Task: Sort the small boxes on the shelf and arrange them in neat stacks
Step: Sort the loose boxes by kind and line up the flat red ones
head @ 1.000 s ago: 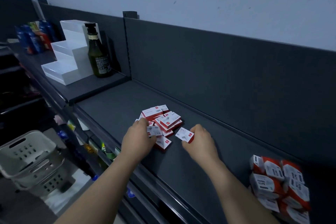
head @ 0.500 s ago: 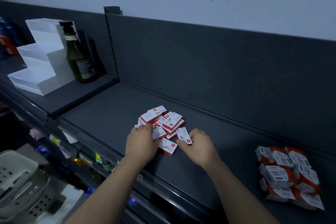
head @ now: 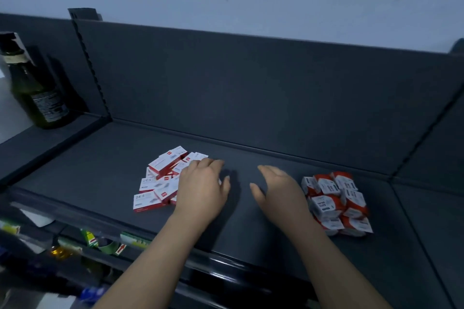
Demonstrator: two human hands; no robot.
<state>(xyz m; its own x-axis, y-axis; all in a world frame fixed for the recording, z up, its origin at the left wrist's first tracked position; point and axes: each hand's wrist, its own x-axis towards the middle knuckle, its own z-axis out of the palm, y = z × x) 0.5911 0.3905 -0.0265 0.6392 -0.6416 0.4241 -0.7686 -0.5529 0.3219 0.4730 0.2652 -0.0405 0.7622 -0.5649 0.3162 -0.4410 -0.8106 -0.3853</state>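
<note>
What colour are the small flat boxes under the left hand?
White tops with red sides and a small red logo, on the small flat boxes; the head view shows them.

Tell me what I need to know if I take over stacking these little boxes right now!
Left hand: open, fingers straight, resting on the right side of the loose pile of small red-and-white boxes.
Right hand: open, holding nothing, over the bare shelf between that pile and the cluster of red-and-white packs.
Done: no neat stack shows yet. The small boxes lie jumbled, some overlapping.
Left: sort the boxes, then build even stacks.
</note>
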